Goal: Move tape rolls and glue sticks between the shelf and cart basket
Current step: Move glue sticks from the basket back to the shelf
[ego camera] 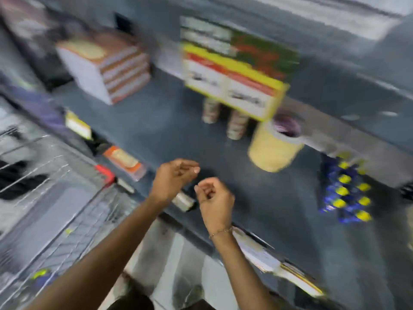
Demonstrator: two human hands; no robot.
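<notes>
Right now the yellow tape roll (273,148) lies on the dark shelf (156,121) at two o'clock from your hands, with the blue-and-yellow glue sticks (347,191) farther right at three. Your left hand (173,179) and right hand (214,198) hover loosely curled, holding nothing. Reach carefully: the roll could trundle off the shelf edge, and the wire cart basket (55,198) sits at nine o'clock.

Shelf and cart count, heavy motion blur.
One yellow tape stack (273,148) at right; two small striped rolls (210,110) beyond it; one blue-and-yellow glue stick pack (346,191) far right, sticks uncountable; one white-orange box stack (105,68) far left; one yellow-red carton (232,79); two hands (173,179); one wire cart basket (51,211).
</notes>
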